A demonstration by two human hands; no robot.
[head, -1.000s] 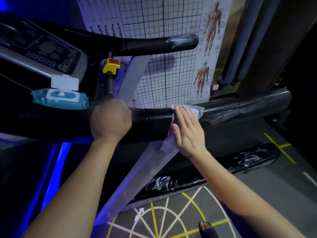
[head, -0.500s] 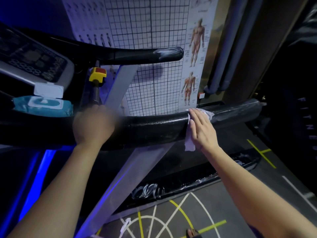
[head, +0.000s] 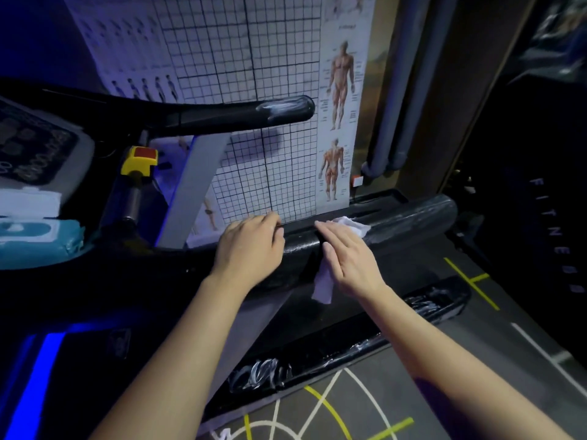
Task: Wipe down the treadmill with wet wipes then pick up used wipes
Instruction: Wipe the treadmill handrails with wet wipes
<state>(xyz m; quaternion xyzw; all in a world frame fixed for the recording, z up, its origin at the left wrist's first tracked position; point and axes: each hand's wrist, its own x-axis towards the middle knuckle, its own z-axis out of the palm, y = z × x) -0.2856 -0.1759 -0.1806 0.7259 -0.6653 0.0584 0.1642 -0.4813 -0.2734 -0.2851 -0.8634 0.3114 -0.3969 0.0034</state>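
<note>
The treadmill's thick black right handrail [head: 409, 222] runs across the middle of the view. My right hand [head: 347, 257] lies flat on it with straight fingers, pressing a white wet wipe [head: 324, 285] against the rail; the wipe's ends stick out above the fingertips and hang below the palm. My left hand [head: 251, 250] grips the same rail just to the left, fingers curled over its top. A blue pack of wet wipes [head: 38, 239] with its white lid flipped open sits on the console ledge at the far left.
The console panel [head: 35, 147] is at upper left, with a yellow and red safety stop [head: 139, 158] beside it. A second black handlebar [head: 241, 114] crosses above. A grid and anatomy poster [head: 270, 74] hangs behind. The side rail [head: 365, 341] and marked floor [head: 476, 360] lie below.
My left hand has slid right along the rail, close to my right hand. The right hand has kept the wipe pressed on the rail while the view shifted.
</note>
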